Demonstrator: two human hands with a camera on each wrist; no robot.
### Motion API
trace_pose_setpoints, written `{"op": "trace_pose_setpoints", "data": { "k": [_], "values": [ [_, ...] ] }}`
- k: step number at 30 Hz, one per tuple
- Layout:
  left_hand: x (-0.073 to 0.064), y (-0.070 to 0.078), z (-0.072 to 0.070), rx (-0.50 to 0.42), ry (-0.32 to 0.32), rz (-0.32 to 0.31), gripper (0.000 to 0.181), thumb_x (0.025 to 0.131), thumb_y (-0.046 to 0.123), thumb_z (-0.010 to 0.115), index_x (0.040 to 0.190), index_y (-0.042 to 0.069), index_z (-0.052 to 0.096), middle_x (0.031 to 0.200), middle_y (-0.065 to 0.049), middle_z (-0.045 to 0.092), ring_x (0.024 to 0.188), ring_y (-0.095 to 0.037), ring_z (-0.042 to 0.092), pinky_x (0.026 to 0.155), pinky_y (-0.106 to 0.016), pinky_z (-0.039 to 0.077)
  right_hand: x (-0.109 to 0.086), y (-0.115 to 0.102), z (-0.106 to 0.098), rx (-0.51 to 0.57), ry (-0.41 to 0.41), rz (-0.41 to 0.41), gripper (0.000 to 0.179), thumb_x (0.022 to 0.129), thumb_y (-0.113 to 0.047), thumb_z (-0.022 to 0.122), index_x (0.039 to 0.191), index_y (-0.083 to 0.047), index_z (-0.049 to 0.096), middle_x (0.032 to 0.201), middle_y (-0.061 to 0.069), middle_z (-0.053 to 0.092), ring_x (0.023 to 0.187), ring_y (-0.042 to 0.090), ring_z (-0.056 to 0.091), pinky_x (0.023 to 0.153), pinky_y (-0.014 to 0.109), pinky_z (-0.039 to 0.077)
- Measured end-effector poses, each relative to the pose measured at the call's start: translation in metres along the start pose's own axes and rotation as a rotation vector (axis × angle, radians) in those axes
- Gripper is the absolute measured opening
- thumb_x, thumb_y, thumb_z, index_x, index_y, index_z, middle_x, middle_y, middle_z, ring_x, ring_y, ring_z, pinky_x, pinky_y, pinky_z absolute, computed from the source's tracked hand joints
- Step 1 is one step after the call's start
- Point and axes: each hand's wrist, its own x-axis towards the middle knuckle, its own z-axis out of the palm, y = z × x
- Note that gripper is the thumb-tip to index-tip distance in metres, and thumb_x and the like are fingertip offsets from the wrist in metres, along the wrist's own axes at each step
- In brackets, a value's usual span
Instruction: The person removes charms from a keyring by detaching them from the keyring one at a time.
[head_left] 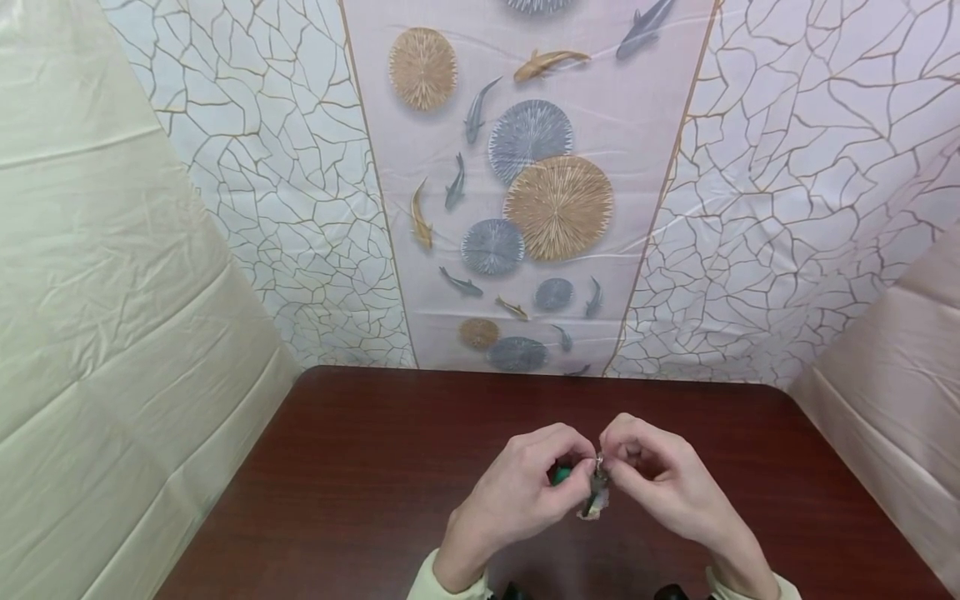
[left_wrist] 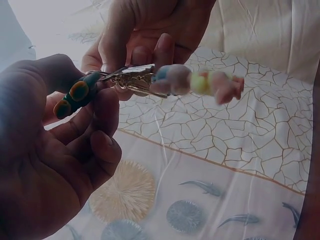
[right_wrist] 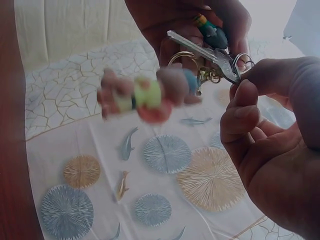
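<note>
Both hands meet over the table at a bunch of keys. My left hand [head_left: 525,483] pinches the ring end of the keychain between thumb and index finger, and a dark green charm with orange spots [left_wrist: 77,95] pokes out beside the fingers. On the other side, my right hand [head_left: 663,479] pinches the small metal split ring [right_wrist: 243,62] at the key's head. A silver key [right_wrist: 200,50] sticks out from there. A larger gold-coloured ring [right_wrist: 185,56] links to a dangling figurine charm [right_wrist: 145,95] in pink, yellow and blue, blurred in both wrist views.
Below the hands lies a dark reddish-brown tabletop [head_left: 360,475]. Behind it hangs a patterned cloth [head_left: 517,292] with fish and round motifs. Plain beige cloth [head_left: 112,333] flanks the table on the left, with more beige cloth [head_left: 892,358] on the right.
</note>
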Motion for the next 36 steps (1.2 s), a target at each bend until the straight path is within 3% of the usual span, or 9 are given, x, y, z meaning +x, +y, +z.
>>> {"op": "trace_pose_setpoints", "data": {
  "k": [11,19,27,36],
  "values": [
    [0.000,-0.002,-0.001,-0.008,0.010,-0.038,0.012,0.088,0.005,0.062,0.087,0.017,0.061,0.081,0.010,0.059,0.072,0.007,0.050,0.064,-0.002,0.041,0.000,-0.001,0.003,-0.007,0.020,0.002,0.043,0.071,0.032,0.056,0.095,-0.003,0.061,0.086,0.004,0.057,0.067,0.008,0.049,0.047,0.020,0.037],
    [0.000,-0.005,0.001,-0.083,0.019,-0.041,0.011,0.090,0.005,0.061,0.090,0.016,0.062,0.084,0.008,0.061,0.073,0.007,0.052,0.063,-0.004,0.044,-0.001,-0.002,0.004,-0.013,0.063,0.080,0.032,0.079,0.023,0.063,0.100,-0.001,0.060,0.085,0.006,0.060,0.057,0.009,0.055,0.046,0.019,0.044],
    [-0.002,-0.011,0.004,-0.101,0.034,-0.054,0.010,0.091,0.005,0.062,0.092,0.015,0.063,0.084,0.006,0.061,0.071,0.006,0.050,0.060,-0.007,0.044,0.000,-0.012,0.005,-0.065,0.055,0.190,0.032,0.083,0.020,0.061,0.103,-0.005,0.063,0.093,0.003,0.064,0.065,0.009,0.065,0.053,0.024,0.052],
    [-0.004,-0.017,0.003,-0.137,0.038,-0.052,0.007,0.092,0.008,0.065,0.095,0.013,0.067,0.085,0.003,0.064,0.072,0.000,0.055,0.059,-0.006,0.044,-0.001,-0.008,0.011,-0.030,0.085,0.113,0.032,0.078,0.024,0.063,0.093,-0.005,0.065,0.100,0.009,0.062,0.075,0.009,0.061,0.056,0.021,0.049]
  ]
}}
